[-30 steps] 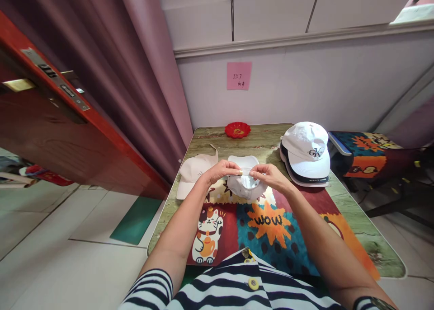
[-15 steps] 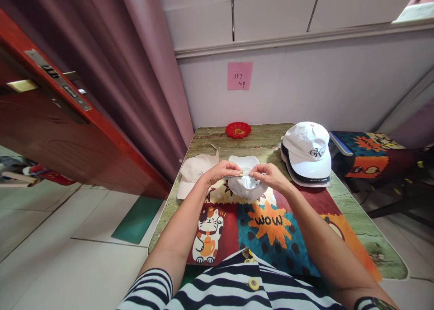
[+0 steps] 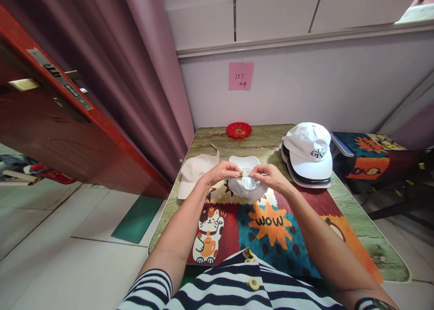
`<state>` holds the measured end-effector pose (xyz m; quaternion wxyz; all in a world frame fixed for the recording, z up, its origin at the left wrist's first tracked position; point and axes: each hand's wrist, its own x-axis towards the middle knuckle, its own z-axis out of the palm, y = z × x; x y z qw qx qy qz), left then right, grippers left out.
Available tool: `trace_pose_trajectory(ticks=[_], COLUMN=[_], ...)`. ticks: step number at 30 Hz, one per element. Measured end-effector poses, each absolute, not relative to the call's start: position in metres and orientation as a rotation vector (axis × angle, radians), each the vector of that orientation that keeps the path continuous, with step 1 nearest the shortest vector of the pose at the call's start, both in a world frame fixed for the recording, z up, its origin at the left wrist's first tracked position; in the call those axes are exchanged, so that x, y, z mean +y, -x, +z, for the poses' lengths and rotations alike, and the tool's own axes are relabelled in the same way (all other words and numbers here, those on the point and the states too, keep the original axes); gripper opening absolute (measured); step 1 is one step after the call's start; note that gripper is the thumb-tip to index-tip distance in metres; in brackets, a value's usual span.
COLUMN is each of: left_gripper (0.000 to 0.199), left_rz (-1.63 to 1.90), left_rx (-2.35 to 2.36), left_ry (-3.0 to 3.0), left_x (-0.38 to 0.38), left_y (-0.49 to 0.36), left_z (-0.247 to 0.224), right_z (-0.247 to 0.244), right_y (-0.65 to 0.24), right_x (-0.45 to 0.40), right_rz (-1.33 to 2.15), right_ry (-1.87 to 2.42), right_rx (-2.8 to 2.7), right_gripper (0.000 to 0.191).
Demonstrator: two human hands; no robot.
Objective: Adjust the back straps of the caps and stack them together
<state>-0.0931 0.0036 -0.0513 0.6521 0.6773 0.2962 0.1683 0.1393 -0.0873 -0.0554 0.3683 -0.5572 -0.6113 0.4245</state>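
A white baseball cap [image 3: 249,193] lies in the middle of the table with its inside facing up and its brim pointing to the wall. My left hand [image 3: 222,172] pinches one end of its back strap, where a small brass-coloured buckle [image 3: 241,175] shows at the fingertips. My right hand [image 3: 270,176] pinches the strap from the other side, so a short white stretch [image 3: 246,175] runs between the two hands. Left of them a pale cap [image 3: 193,171] rests with its strap sticking up behind, partly covered by my left hand.
A stack of caps, topped by a white one [image 3: 307,140], stands at the right of the table [image 3: 379,251]. A red scalloped dish [image 3: 238,130] sits near the wall. A printed mat [image 3: 224,237] covers the table's front part. An open door [image 3: 68,133] is at the left.
My fingertips have shifted slightly on the strap, and the buckle now shows more plainly between them. The caps stay where they were.
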Motion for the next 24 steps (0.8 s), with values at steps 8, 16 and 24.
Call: trace_pose_trajectory(ticks=[8,16,24], left_gripper=[0.031,0.028,0.036], left_rz=[0.421,0.438,0.397], left_rx=[0.686,0.669,0.676], left_ry=[-1.508,-1.498,-1.581], left_x=[0.0027,-0.0005,-0.0035], left_y=[0.093,0.0931,0.0977], left_z=[-0.0577,-0.0598,-0.0597], right_z=[-0.0567,-0.0582,-0.06], right_y=[-0.1381,-0.1378,-0.1435], right_x=[-0.0855,-0.0866,-0.0868], right_rz=[1.072,1.071,1.009], right_ry=[1.438,1.411,1.42], right_rx=[-1.569,-1.589,-1.64], right_gripper=[0.044,0.043,0.042])
